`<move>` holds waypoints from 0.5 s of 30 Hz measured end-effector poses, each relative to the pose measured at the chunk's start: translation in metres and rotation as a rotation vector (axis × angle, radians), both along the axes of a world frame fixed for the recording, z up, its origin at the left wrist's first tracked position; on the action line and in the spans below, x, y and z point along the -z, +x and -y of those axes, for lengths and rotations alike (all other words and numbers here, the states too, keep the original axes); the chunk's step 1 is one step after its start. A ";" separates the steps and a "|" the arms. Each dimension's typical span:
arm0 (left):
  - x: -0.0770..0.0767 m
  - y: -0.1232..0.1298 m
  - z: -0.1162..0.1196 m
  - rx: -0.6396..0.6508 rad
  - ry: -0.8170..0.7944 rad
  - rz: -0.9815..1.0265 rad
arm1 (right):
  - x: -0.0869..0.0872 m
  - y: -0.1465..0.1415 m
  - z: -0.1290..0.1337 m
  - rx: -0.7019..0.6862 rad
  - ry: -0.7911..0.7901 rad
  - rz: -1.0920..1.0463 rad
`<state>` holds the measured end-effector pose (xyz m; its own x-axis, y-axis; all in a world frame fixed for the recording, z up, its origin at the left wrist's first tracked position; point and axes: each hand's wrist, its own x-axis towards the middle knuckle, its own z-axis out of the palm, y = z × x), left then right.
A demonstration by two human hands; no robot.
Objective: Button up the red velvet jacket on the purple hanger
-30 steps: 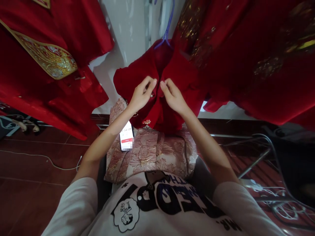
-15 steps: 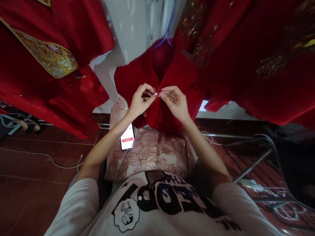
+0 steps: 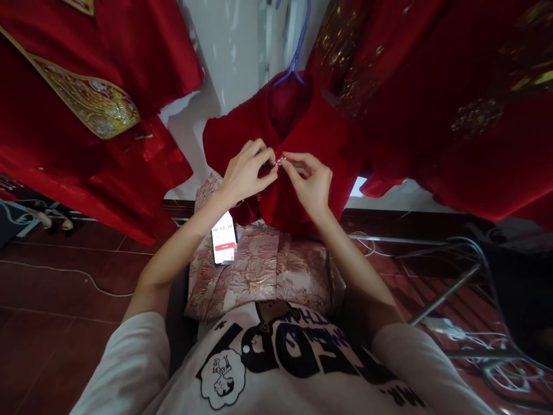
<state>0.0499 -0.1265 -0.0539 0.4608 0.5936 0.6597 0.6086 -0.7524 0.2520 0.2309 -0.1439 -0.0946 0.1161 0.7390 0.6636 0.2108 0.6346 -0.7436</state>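
Observation:
A red jacket hangs in front of me on a purple hanger, its V neckline falling to the front edges. Where those edges meet is a small pearl-beaded fastening. My left hand is closed in a pinch at the left side of this fastening, thumb and fingertips on it. From the right, my right hand pinches the same beaded piece between thumb and index finger. The fingers partly cover it, so its exact fit is hidden.
Pink brocade cloth lies over my lap, with a lit phone on it. Red garments with gold embroidery hang on both sides. At the right stand a metal-framed chair and white cables. Shoes are at far left.
My left hand has turned and its fingers have closed in over the beaded fastening. My right hand keeps its pinch nearly in place. The view has shifted slightly.

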 end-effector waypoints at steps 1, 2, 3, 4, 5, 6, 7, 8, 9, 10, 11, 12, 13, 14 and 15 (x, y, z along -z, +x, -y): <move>0.000 0.001 -0.001 0.005 -0.002 0.002 | 0.001 0.000 0.000 -0.007 -0.010 -0.010; -0.001 0.002 -0.001 0.009 -0.006 0.008 | 0.002 0.001 0.001 -0.015 -0.018 -0.019; -0.001 0.003 -0.002 0.012 -0.011 0.013 | 0.002 0.001 0.001 -0.023 -0.023 -0.028; -0.001 0.004 -0.002 0.015 -0.017 0.018 | 0.003 0.002 0.001 -0.032 -0.023 -0.041; -0.001 0.005 -0.002 0.020 -0.025 0.018 | 0.004 0.002 0.001 -0.038 -0.022 -0.056; -0.001 0.006 -0.003 0.027 -0.033 0.013 | 0.004 0.002 0.001 -0.040 -0.022 -0.071; -0.001 0.007 -0.003 0.035 -0.040 0.004 | 0.005 0.002 0.001 -0.039 -0.025 -0.084; -0.002 0.008 -0.004 0.043 -0.043 -0.007 | 0.005 0.002 0.000 -0.035 -0.032 -0.094; -0.002 0.008 -0.006 0.051 -0.042 -0.018 | 0.006 0.002 0.000 -0.032 -0.042 -0.099; -0.002 0.008 -0.007 0.057 -0.039 -0.029 | 0.006 0.002 -0.001 -0.031 -0.051 -0.100; -0.003 0.008 -0.009 0.062 -0.033 -0.039 | 0.007 0.003 -0.002 -0.033 -0.058 -0.099; -0.003 0.008 -0.010 0.067 -0.027 -0.048 | 0.007 0.003 -0.004 -0.038 -0.062 -0.094; -0.004 0.008 -0.012 0.074 -0.023 -0.059 | 0.008 0.004 -0.005 -0.043 -0.061 -0.085; -0.005 0.007 -0.013 0.083 -0.021 -0.072 | 0.008 0.004 -0.006 -0.046 -0.058 -0.072; -0.006 0.007 -0.014 0.092 -0.020 -0.087 | 0.008 0.005 -0.006 -0.048 -0.055 -0.052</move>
<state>0.0566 -0.1125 -0.0483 0.5692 0.5586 0.6033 0.5572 -0.8017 0.2166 0.2356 -0.1376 -0.1026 0.1130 0.7797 0.6159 0.1416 0.6009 -0.7867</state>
